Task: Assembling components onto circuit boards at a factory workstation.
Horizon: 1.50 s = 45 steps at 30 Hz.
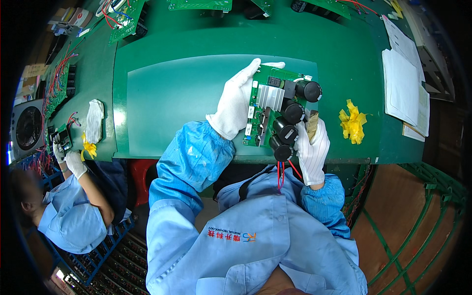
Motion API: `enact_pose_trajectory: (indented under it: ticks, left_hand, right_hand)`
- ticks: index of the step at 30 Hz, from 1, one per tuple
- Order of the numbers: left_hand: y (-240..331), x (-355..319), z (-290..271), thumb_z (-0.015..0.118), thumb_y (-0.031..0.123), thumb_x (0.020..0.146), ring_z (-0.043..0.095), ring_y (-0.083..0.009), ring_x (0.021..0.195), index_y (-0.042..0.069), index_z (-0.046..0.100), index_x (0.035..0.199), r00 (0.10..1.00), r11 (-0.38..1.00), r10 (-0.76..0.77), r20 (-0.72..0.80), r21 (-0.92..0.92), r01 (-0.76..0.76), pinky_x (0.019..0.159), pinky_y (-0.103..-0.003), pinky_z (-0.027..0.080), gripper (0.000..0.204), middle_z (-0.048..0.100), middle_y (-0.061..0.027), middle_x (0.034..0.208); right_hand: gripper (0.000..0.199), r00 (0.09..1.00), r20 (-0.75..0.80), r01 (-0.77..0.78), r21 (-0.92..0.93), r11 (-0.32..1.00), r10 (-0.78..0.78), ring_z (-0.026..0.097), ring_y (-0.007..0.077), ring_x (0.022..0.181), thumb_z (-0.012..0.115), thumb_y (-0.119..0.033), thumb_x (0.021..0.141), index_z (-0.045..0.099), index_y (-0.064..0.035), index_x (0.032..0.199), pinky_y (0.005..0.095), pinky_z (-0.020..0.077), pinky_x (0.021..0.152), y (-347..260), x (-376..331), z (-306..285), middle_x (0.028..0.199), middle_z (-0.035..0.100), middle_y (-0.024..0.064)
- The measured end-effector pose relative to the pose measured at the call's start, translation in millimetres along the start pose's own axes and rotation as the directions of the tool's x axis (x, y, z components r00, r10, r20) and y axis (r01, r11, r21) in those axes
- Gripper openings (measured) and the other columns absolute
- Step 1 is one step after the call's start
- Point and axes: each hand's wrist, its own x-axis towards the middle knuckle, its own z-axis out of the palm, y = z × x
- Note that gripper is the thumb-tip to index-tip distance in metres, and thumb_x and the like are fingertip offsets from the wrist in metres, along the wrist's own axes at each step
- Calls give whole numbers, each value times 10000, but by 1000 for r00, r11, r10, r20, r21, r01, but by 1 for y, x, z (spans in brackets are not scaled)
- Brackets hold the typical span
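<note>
A green circuit board (263, 105) is held up tilted over the front edge of the table. It carries a finned silver heat sink (270, 98), a row of several black cylindrical capacitors (293, 112) on its right side, and red wires (280, 177) hanging from its near end. My left hand (233, 103), in a white glove, grips the board's left side, its fingers partly behind it. At the right edge, beside the capacitors, my gloved right hand (313, 150) closes on the board. A tan-brown patch (311, 124) shows at its fingers; whether tape or a held piece, I cannot tell.
Right of the board lies crumpled yellow tape (352, 122), with white papers (403, 88) beyond. More circuit boards (201, 4) line the far edge. At left, a co-worker (73, 211) handles a part near a white glove (95, 121) and a black round fan or speaker (29, 128).
</note>
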Motion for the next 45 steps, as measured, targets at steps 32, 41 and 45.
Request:
enact_pose_trajectory:
  ticks: [32,41,45]
  left_hand:
    - [-38,-50,2,365,350,1019,569,-327,1270,-18,531,1415,513,646,677,-528,93,-758,1109,-458,440,565,593,-184,1363]
    - [-49,-74,-9,396,231,926,473,-371,1398,-117,424,1463,615,658,672,-413,-49,-751,1207,-502,348,640,503,-258,1471]
    - [-61,-91,-22,432,165,909,514,-360,1333,-76,477,1417,620,704,644,-448,29,-710,1173,-506,392,564,522,-232,1427]
  right_hand:
    - [237,921,188,-387,340,857,341,437,19,487,572,-161,1049,686,32,1124,221,319,444,-38,-26,-62,696,588,-24]
    - [310,913,407,-88,203,975,-2,696,140,741,489,-208,1092,583,36,1257,252,539,557,-16,-46,-10,1002,713,143]
    - [359,920,383,-239,387,891,80,717,161,788,449,-224,1108,582,49,1300,262,571,598,-33,-31,-18,1035,722,148]
